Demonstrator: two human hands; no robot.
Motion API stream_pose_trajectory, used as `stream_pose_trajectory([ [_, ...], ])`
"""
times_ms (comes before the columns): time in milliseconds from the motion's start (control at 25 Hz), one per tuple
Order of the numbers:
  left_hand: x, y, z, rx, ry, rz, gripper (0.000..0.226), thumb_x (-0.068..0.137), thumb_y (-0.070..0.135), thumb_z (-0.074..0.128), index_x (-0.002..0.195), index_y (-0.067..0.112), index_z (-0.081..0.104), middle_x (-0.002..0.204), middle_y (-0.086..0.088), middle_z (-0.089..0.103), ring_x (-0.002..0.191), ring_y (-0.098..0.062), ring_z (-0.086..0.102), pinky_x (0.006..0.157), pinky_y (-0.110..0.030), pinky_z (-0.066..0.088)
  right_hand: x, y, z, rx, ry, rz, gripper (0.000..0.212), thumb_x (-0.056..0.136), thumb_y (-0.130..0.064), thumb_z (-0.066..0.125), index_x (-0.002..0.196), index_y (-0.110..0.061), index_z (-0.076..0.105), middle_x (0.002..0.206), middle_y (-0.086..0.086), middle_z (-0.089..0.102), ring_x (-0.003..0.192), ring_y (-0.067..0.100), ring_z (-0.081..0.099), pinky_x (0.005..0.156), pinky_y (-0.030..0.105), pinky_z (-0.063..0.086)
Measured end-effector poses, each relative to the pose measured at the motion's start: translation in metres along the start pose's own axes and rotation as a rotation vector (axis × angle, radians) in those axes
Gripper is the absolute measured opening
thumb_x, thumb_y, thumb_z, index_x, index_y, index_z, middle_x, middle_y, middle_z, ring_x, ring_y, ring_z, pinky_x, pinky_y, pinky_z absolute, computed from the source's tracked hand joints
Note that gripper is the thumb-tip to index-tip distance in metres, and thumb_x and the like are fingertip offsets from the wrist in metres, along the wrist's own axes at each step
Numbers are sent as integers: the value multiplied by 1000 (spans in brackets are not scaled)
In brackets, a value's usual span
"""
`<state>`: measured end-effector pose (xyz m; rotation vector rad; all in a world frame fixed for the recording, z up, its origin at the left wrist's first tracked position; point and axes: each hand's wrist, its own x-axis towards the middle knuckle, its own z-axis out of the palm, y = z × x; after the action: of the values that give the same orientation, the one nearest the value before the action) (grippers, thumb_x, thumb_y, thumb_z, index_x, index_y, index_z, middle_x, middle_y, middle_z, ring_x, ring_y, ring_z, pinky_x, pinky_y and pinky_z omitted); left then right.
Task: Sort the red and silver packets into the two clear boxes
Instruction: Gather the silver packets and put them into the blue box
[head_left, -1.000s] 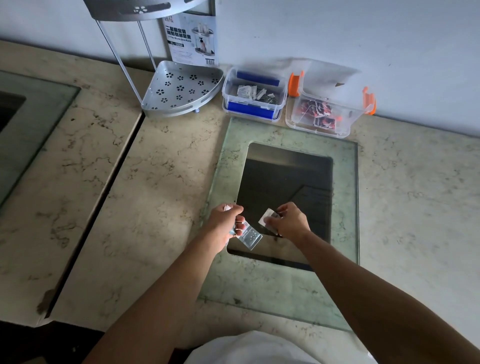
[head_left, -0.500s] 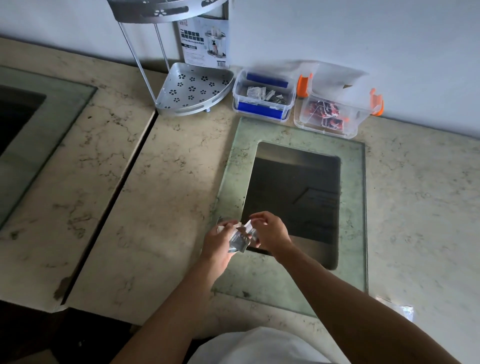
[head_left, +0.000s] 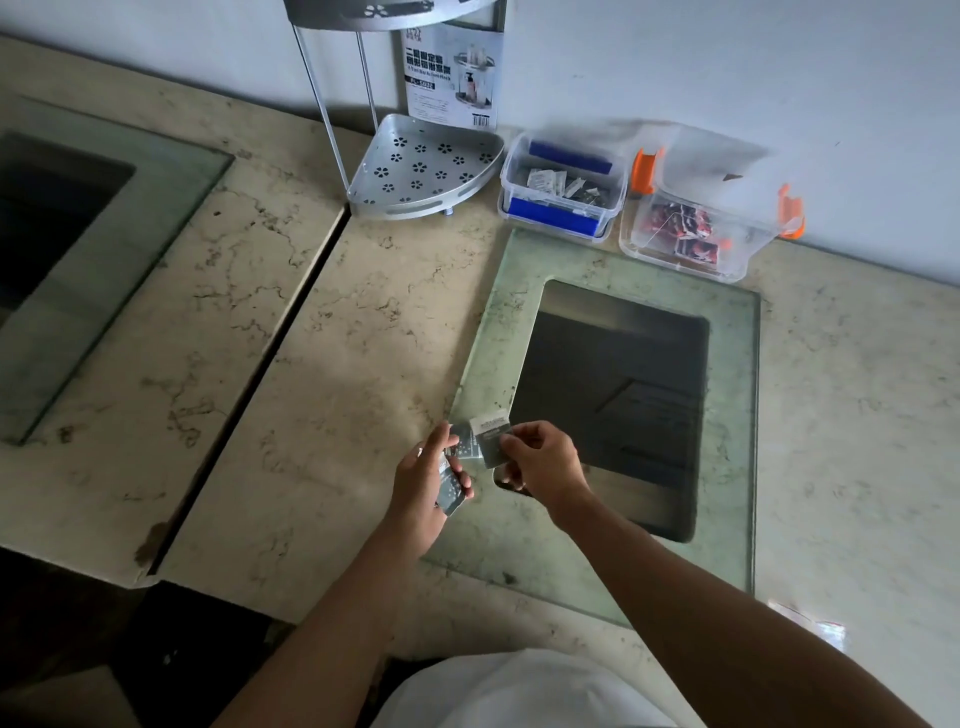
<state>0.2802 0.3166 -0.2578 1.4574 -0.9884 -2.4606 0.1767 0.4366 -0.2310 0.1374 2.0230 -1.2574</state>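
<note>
bare glass panel (head_left: 727, 426) between hands and boxes, corner rack (head_left: 421, 166) standing left of blue-clipped box (head_left: 563, 189)

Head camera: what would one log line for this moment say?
left hand: holds silver packets | right hand: pinches one silver packet | blue-clip box: silver | orange-clip box: red

We saw beige, brown-veined marble on the counter (head_left: 363, 332), a pale green tint in the glass panel (head_left: 732, 415), blue clips on one clear box (head_left: 563, 189), orange clips on the other box (head_left: 696, 228) with its red packets (head_left: 680, 228), flower-shaped holes in the grey metal shelf (head_left: 421, 166), and dotted silver packets (head_left: 467, 447).
</note>
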Motion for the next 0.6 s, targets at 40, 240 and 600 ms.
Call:
stream_pose_trajectory([
  [40, 0, 1, 0, 16, -66, 2, 58, 85, 44, 72, 120, -2, 62, 78, -18, 60, 60, -28, 58, 55, -35, 48, -4, -2, 5, 29, -63, 0, 13, 93, -15, 68, 99, -4, 65, 82, 16, 74, 48, 16, 63, 45, 29, 49],
  [240, 0, 5, 0, -41, -26, 4, 30, 90, -7, 57, 118, 2, 61, 101, -26, 71, 84, -37, 71, 77, -47, 58, -3, 3, 29, -460, -78, -222, 25, 93, -33, 64, 86, -11, 71, 77, 5, 71, 61, 14, 63, 54, 22, 44],
  [600, 4, 25, -21, 13, 101, 59, 15, 88, 2, 62, 103, 2, 64, 65, -18, 56, 51, -26, 54, 55, -35, 49, 16, -9, 60, -795, 123, -59, 78, 79, -52, 76, 131, -3, 43, 126, 14, 42, 118, 32, 51, 94, 44, 51],
])
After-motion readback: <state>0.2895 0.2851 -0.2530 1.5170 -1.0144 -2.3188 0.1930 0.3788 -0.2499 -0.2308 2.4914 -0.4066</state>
